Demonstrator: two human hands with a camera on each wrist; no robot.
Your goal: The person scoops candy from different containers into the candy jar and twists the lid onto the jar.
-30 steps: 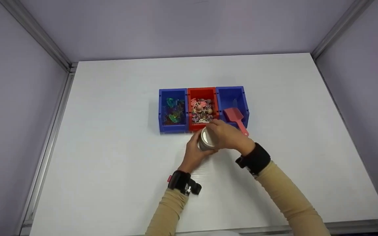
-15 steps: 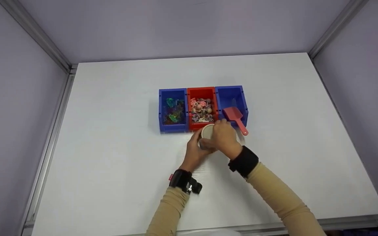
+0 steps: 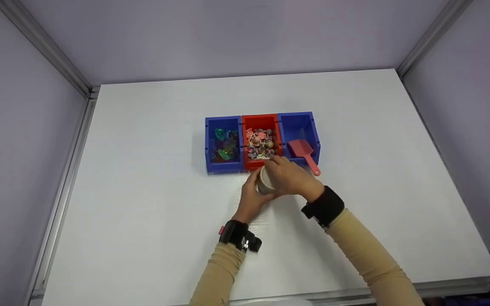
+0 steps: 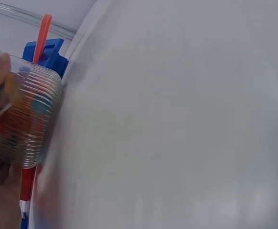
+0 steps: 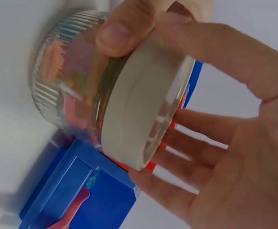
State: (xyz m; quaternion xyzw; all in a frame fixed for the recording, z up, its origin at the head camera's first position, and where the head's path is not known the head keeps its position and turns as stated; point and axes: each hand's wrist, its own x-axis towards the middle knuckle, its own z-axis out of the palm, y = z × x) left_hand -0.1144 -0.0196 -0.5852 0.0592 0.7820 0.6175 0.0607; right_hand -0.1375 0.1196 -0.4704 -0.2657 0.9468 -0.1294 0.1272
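Note:
A clear ribbed jar (image 4: 41, 100) with colourful pieces inside stands in front of the bins. My left hand (image 3: 251, 199) grips it round the side, with a thumb and fingertips showing on the glass in the left wrist view. The cream lid (image 5: 136, 100) sits on the jar's mouth. My right hand (image 3: 294, 176) holds this lid from above, thumb at the near rim and fingers spread round the far rim in the right wrist view. From the head, the right hand hides much of the lid.
Three joined bins stand just beyond the hands. The left blue bin (image 3: 223, 168) holds green and dark clear pieces; the red bin (image 3: 260, 120) has wrapped lollipops. A pink scoop (image 3: 302, 148) lies in the right blue bin (image 3: 295, 122), its handle over the front edge.
Half a second ago my right hand was twisted with its knuckles up; now it has turned back, fingers reaching over the lid's far side. My left hand and the jar stay in place.

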